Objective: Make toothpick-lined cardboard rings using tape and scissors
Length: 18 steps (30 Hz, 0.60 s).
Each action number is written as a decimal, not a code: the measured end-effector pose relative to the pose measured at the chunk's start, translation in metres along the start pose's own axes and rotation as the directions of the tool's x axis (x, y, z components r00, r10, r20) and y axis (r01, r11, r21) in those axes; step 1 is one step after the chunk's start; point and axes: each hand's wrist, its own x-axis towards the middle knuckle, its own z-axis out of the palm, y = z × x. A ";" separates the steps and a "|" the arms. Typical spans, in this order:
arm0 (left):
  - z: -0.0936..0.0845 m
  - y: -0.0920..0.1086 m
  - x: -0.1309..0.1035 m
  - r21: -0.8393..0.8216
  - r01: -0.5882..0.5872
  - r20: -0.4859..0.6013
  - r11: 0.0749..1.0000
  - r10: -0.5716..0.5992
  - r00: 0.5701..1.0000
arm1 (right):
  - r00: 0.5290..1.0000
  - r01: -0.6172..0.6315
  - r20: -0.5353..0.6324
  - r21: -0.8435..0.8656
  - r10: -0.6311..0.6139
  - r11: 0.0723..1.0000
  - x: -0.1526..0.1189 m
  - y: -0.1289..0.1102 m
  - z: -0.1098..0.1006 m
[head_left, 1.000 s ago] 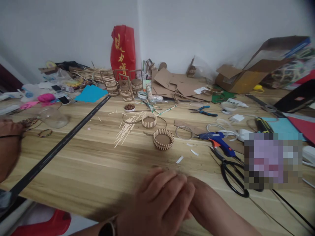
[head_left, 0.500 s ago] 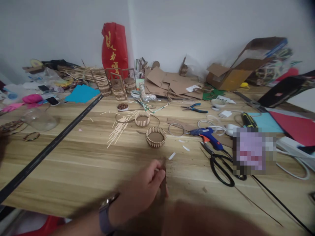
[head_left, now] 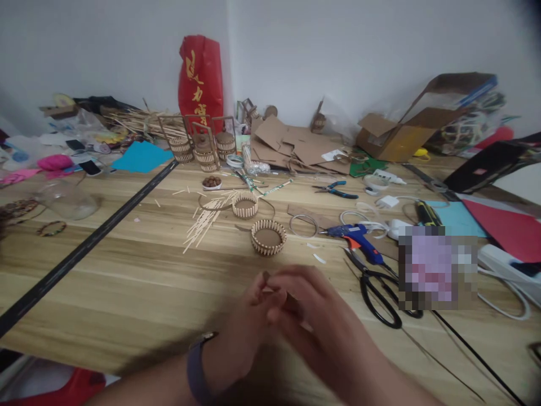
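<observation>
My left hand (head_left: pixel 243 330), with a watch on its wrist, is closed on a brown cardboard strip (head_left: pixel 292 305). My right hand (head_left: pixel 327 318) curves over the same strip, its fingers bent around it and meeting the left fingertips. Much of the strip is hidden between the two hands. Just beyond them sits a small round basket (head_left: pixel 268 248) with a cardboard base and a wall of short upright sticks. A second stick-walled ring (head_left: pixel 245 206) lies behind it.
Loose thin sticks (head_left: pixel 207 220) lie left of the rings. To the right are a blue glue gun (head_left: pixel 357 237), black-handled scissors (head_left: pixel 380 293) and pliers (head_left: pixel 336 189). Finished little baskets (head_left: pixel 207 158), cardboard sheets (head_left: pixel 304 146) and a red bag (head_left: pixel 200 79) stand along the back.
My right hand has come up from the lower edge to the strip and joined the left. The strip, upright before, is now mostly covered by my fingers.
</observation>
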 end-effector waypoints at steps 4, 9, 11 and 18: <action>0.001 -0.001 0.005 -0.081 -0.009 0.000 0.997 0.009 1.000 | 0.898 -0.396 0.292 0.211 0.329 0.894 0.011 0.030 0.005; -0.013 -0.003 0.008 0.316 0.047 0.030 0.947 -0.059 0.998 | 0.721 -0.561 0.558 0.121 0.411 0.819 -0.001 0.056 -0.015; -0.018 0.001 0.003 0.598 -0.058 0.043 0.800 0.040 0.998 | 0.651 -0.523 0.654 0.020 0.385 0.852 0.002 0.067 -0.020; -0.023 -0.016 -0.007 0.665 -0.668 0.733 -0.333 0.122 0.669 | 0.647 -0.294 0.664 -0.235 0.374 0.926 0.015 0.081 -0.004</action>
